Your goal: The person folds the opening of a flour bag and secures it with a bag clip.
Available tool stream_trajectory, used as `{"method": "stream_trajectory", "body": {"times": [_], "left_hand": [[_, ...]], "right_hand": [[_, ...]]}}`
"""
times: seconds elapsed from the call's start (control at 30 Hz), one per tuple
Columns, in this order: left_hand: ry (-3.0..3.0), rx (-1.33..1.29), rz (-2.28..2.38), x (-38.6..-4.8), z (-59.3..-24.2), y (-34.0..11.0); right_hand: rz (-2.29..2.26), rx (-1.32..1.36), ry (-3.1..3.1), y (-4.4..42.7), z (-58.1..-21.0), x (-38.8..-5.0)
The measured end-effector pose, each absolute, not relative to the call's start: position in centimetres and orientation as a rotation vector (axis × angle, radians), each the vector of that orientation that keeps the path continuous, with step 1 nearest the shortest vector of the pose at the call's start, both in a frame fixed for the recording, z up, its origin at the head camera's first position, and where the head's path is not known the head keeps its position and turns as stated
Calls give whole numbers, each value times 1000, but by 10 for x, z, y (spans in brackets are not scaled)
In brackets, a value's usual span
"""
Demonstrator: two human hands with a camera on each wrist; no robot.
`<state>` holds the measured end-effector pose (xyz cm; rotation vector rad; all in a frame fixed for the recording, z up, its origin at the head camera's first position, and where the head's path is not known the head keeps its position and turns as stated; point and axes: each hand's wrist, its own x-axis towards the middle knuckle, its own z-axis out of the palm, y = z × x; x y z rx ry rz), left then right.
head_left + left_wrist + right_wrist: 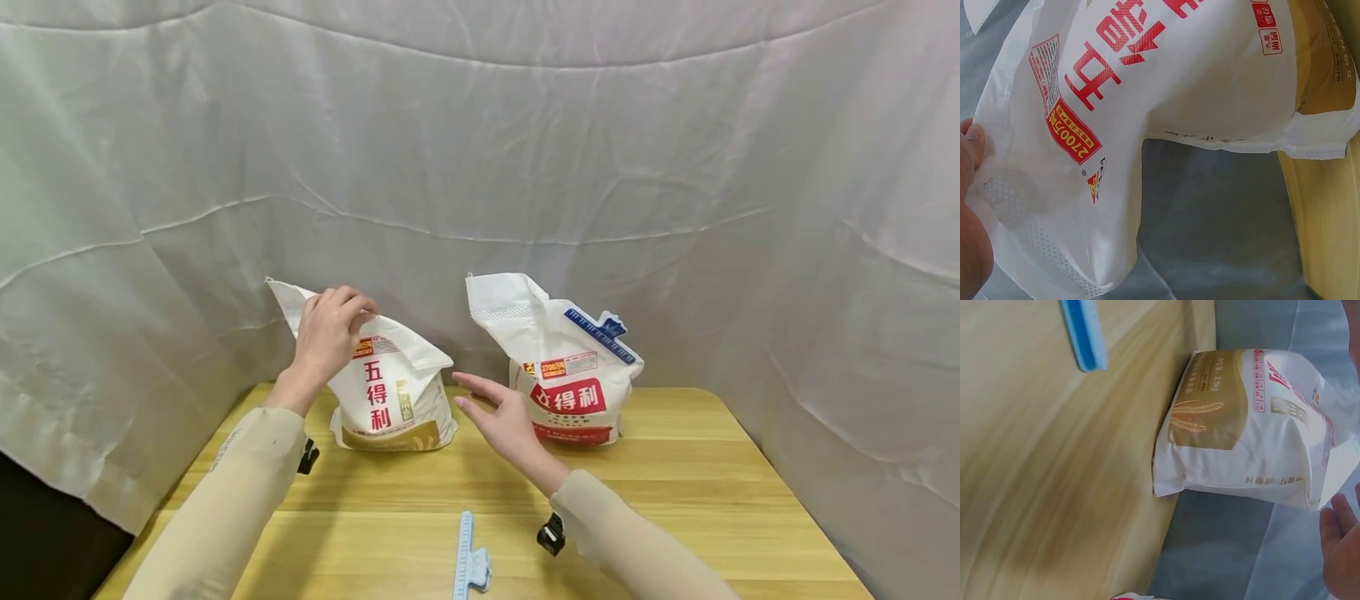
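The white bag with the gold base (pixel 390 387) stands on the far left part of the worktop (pixel 675 500), its top slanting up to a corner at the left. The left hand (pixel 328 329) is clamped on that upper part, fingers curled over it. The right hand (pixel 504 417) is beside the bag's right side, thumb and fingers apart, gripping nothing.

The step seems to be folding or gathering the bag's top. The next move probably calls for the right hand to take the right end of the fold, so both sides lie flat together.

The light blue clip (pixel 477 570) lies nearer the person, partly cut off by the head view's lower edge. The left hand hides some of the bag's top, and whether the mouth is open is hard to tell. Whether the right fingertips touch the bag is also unclear.
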<state>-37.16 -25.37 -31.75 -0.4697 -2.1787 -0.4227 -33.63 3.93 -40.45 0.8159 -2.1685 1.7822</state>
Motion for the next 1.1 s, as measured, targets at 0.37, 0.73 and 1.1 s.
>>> {"method": "stream_trajectory", "body": {"times": [0.37, 0.73, 1.1], "left_hand": [[-2181, -476, -426, -370, -317, -254], [-2200, -468, -420, -370, -318, -254], [-2178, -476, -411, -369, -319, -255]], "right_hand": [[1634, 895, -2342, 60, -411, -318], [1619, 947, -2415, 77, -427, -303], [1615, 922, -2520, 93, -440, -289]]}}
